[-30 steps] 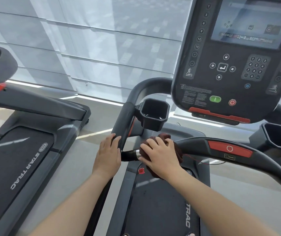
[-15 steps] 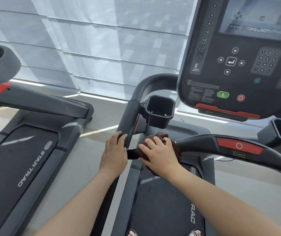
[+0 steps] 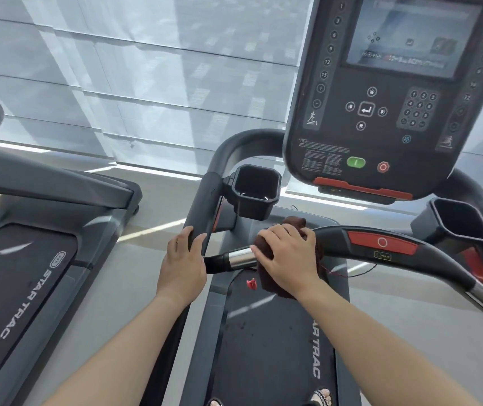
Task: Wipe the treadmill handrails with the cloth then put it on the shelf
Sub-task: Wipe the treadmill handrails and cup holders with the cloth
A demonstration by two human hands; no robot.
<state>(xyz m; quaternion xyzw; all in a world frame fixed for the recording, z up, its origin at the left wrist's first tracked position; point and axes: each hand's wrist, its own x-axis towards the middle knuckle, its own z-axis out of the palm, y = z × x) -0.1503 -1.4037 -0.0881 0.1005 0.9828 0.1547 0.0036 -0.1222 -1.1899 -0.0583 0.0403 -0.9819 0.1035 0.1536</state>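
A dark brown cloth [image 3: 275, 284] is wrapped over the treadmill's front crossbar [image 3: 351, 249], just right of its shiny metal grip section [image 3: 240, 257]. My right hand [image 3: 288, 256] presses down on the cloth and grips it around the bar. My left hand [image 3: 183, 263] holds the lower end of the black left handrail [image 3: 205, 206], fingers curled over it. No shelf is in view.
The console [image 3: 380, 92] with its screen and keypad hangs above the bar, with cup holders left [image 3: 256, 190] and right [image 3: 460, 219]. A second treadmill [image 3: 23, 273] stands to the left. My sandalled feet [image 3: 320, 398] are on the belt. Window blinds fill the background.
My right hand with the cloth has slid a little to the right along the crossbar, uncovering the shiny metal section. My left hand stays on the left handrail.
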